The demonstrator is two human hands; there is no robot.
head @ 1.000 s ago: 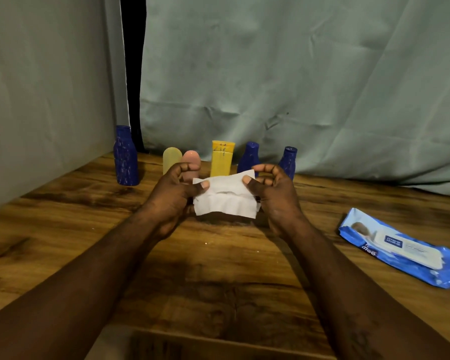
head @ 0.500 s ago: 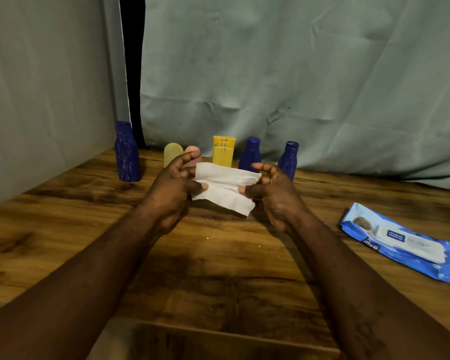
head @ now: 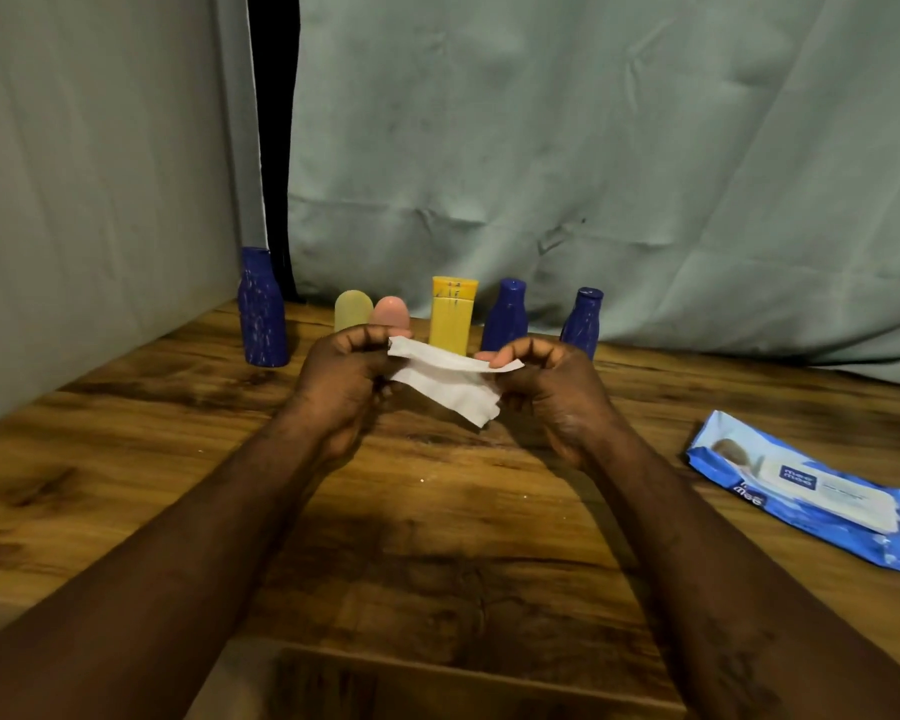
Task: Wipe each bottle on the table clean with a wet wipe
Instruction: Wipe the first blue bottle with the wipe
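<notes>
A white wet wipe (head: 448,379) is stretched between my left hand (head: 341,379) and my right hand (head: 554,392), each pinching one end above the wooden table (head: 437,511). Its lower flap hangs folded under. Behind my hands stands a row of bottles: a tall blue bottle (head: 262,309) at the left, a pale yellow bottle (head: 353,309), a pink bottle (head: 390,310), a yellow tube (head: 452,314), a blue bottle (head: 506,314) and a smaller blue bottle (head: 583,320). My hands hide the bases of the middle ones.
A blue pack of wet wipes (head: 811,491) lies flat on the table at the right. Grey-green cloth (head: 593,148) hangs behind the bottles and along the left side. The table's front edge runs below my forearms.
The wipe hung flat and facing me; my hands have folded it over lengthwise into a narrower strip and tilted it, while staying in front of the bottles.
</notes>
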